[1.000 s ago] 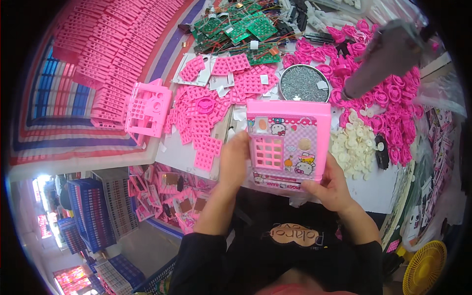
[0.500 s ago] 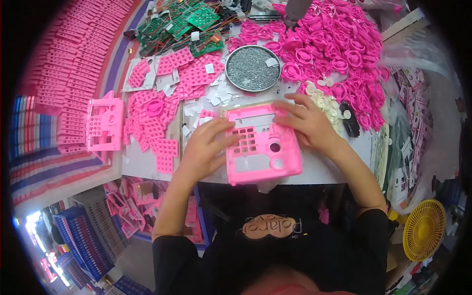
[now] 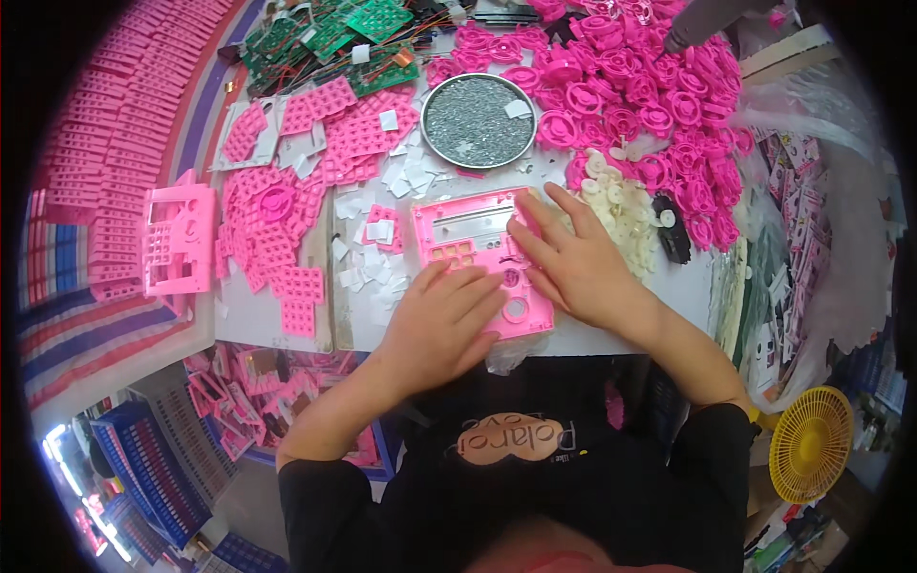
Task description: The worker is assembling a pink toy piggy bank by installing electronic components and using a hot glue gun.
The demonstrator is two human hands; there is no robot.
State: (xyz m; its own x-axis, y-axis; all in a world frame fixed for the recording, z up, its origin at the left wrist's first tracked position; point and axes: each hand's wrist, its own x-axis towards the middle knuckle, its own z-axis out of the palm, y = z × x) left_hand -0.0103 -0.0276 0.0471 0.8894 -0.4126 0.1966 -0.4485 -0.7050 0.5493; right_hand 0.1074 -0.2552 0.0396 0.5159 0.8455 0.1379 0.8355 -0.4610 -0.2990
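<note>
A pink plastic housing (image 3: 530, 327) with a long window slot, square key holes and round openings lies flat at the table's front edge. Across its lower left rests my left hand (image 3: 447, 315), fingers stretched over the key holes and hiding part of them. At the housing's upper right corner is my right hand (image 3: 585, 258), fingers spread, the tips touching its face and edge. Neither hand is closed around it. Just left of the housing, a small pink keypad piece (image 3: 385, 229) lies with white paper squares on it.
A round tin of small screws (image 3: 478, 122) stands behind the housing. Pink keypads (image 3: 277, 244) and green circuit boards (image 3: 377, 19) are heaped left, pink ring-shaped parts (image 3: 621, 86) and cream discs (image 3: 616, 205) right. A dark tool (image 3: 702, 24) hangs above. Another pink housing (image 3: 180, 239) stands far left.
The housing has gone from raised and tilted to lying flat. My left hand has moved from its left edge onto its face. The view has shifted slightly.
</note>
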